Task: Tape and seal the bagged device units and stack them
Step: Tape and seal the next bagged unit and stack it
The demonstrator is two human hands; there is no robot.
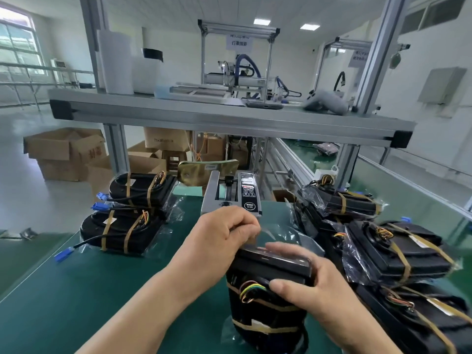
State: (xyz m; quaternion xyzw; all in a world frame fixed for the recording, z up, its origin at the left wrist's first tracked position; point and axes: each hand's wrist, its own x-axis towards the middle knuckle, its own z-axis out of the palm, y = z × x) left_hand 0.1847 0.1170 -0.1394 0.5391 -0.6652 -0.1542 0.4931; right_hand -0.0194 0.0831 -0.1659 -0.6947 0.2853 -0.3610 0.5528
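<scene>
Bagged device unit, standing upright on the tabletop just before the tape dispenser, looks stiff yet slippery-wrapped; right hand clasps its top, left hand pinches tape there.

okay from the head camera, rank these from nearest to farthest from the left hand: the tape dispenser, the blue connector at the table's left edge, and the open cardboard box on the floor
From the left hand:
1. Tape dispenser, just beyond the knuckles.
2. Blue connector, off to the left at the mat's edge.
3. Open cardboard box, on the floor, far left.
</scene>
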